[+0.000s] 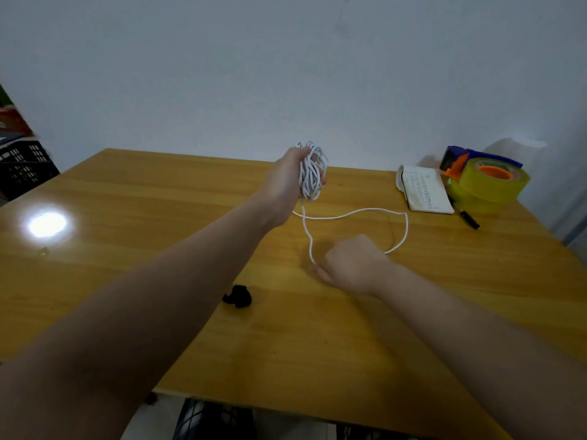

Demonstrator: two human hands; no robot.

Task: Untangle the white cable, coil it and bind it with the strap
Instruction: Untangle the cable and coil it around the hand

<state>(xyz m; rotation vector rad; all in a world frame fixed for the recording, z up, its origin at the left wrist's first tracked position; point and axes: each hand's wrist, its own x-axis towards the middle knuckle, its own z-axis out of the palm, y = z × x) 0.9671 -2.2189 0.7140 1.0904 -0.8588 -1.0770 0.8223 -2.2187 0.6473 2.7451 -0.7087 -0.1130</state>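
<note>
I see the wooden table filling most of the view, with a yellow tape dispenser and a small notebook at its far right corner. The white cable sits mostly as a bundle of loops raised above the table's far middle; 1 loose tail runs down from it, sweeps right across the wood in an open curve and comes back toward the near hand. I judge it light, limp and fairly smooth — loops will slump and slide unless pinched across all the turns at once, so the hold belongs where the strands cross, not on a single strand.

The left hand is closed around that bundle, fingers wrapped over the loops. The right hand rests low on the table, curled nearly to a fist, touching the tail where it ends; I cannot tell whether it truly pinches the strand.

The black strap — small, crumpled — lies untouched on the table near the left forearm, well apart from the bundle.
</note>
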